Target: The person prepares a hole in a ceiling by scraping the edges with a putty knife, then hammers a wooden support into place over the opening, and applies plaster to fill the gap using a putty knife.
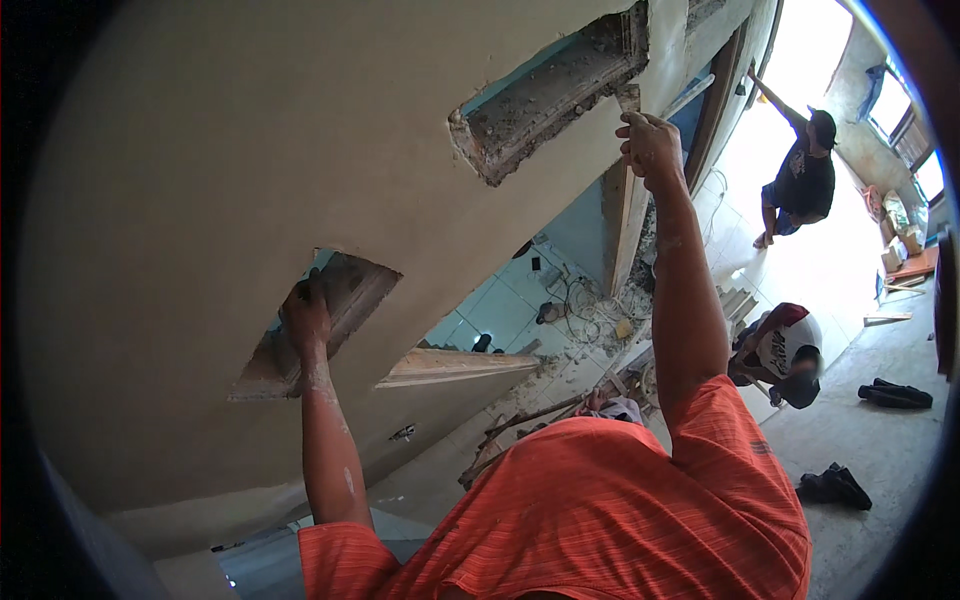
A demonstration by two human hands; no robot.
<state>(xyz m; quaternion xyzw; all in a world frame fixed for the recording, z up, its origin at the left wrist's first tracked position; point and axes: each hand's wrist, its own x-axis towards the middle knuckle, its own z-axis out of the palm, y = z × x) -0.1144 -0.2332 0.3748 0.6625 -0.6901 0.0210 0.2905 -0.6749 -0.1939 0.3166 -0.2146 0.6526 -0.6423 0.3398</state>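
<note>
A plastered wall (pixel 240 160) rises in front of me with two slanted openings through it. My right hand (pixel 652 150) is raised high and closed around a small flat scraper (pixel 628 98). Its mortar-smeared blade is at the lower right edge of the upper opening (pixel 560 95), which has rough, broken edges. Into the lower opening (pixel 355 290) reaches my left hand (pixel 306 315), its fingers hooked over the ledge there. The fingertips are partly hidden. Pale plaster marks both forearms.
A wooden board (pixel 455 366) edges a larger opening below, with cables (pixel 585 305) and rubble on the tiles beyond. On the right, one person (pixel 800 175) stands with an arm raised; another (pixel 785 350) bends low. Dark items (pixel 835 487) lie on the concrete floor.
</note>
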